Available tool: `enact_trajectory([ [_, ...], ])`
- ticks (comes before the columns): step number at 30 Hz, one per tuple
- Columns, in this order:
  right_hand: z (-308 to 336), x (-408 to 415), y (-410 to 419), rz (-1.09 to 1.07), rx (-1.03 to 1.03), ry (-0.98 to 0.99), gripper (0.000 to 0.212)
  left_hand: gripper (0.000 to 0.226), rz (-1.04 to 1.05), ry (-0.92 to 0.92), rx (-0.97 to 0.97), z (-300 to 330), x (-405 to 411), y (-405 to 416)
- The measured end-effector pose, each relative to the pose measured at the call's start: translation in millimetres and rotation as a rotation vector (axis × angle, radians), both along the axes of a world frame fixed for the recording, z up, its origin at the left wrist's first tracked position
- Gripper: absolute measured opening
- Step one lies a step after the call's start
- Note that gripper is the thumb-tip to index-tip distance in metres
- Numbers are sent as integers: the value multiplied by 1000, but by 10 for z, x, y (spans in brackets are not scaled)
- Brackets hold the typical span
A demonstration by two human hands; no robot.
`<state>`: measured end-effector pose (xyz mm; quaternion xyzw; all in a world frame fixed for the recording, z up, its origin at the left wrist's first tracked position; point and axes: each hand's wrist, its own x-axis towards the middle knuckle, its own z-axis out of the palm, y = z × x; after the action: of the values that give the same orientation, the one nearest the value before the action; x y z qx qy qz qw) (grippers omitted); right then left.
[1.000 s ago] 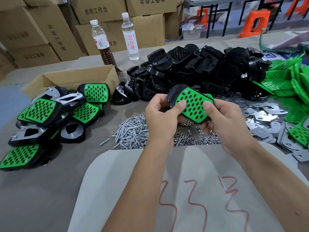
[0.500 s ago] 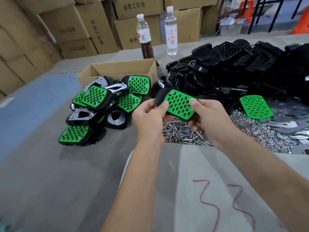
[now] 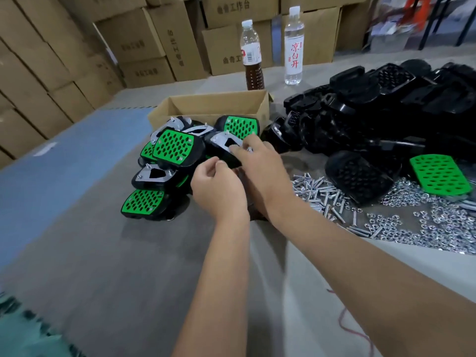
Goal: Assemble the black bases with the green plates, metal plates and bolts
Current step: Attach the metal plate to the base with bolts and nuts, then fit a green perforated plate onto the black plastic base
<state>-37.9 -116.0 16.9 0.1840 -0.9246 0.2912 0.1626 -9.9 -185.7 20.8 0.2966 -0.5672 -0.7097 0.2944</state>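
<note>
finished pile (image 3: 164, 166) lies at left, in front of the cardboard box (image 3: 213, 105). my left hand (image 3: 219, 191) hovers beside it, fingers curled narrow; whether it holds anything, i cannot tell. my right hand (image 3: 260, 163) grips the assembled base (image 3: 224, 145), metal plate up, at the pile's right edge. set it flat; release only once it is supported. bolts (image 3: 319, 194), loose black base (image 3: 358, 179) and green plate (image 3: 440, 175) wait at right.

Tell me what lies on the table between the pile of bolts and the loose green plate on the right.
In the head view, a bare black base lies grid side up between the bolts and the loose green plate, with scattered nuts at its near edge.
</note>
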Motion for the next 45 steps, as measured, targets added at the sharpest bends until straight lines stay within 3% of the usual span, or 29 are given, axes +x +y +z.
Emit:
enact_trajectory([
  [2,-3,-10,-14,-31,172,50,39,16,-12,-32,9,-39,-5,15],
  [4,31,-27,-15,-32,192,33,38,16,-1,-50,16,-46,-1,50],
  [8,24,-18,92,-1,-291,-117,22,17,-3,-43,106,-8,-19,125],
  [12,-15,13,272,-4,-593,-126,28,18,-15,-25,200,-28,-56,145],
  [18,4,-24,278,2,-532,-26,15,14,-2,28,233,-82,-36,139],
  [22,-27,-27,281,29,-551,-64,8,13,12,-2,185,-136,-72,126],
  [32,-8,-3,18,-124,-552,-88,8,5,100,-43,100,-164,-117,136],
  [35,78,-2,89,-59,-524,-196,5,20,135,-54,-21,-125,-49,177],
  [38,146,50,359,8,-501,-243,35,40,229,-100,-249,-51,80,296],
  [41,185,188,781,-90,-432,-107,21,37,324,35,-451,59,195,428],
  [43,209,331,1071,-186,-440,32,6,26,187,157,-577,116,229,570],
  [45,209,472,1379,-334,-439,157,10,16,-132,103,-715,124,201,786],
])
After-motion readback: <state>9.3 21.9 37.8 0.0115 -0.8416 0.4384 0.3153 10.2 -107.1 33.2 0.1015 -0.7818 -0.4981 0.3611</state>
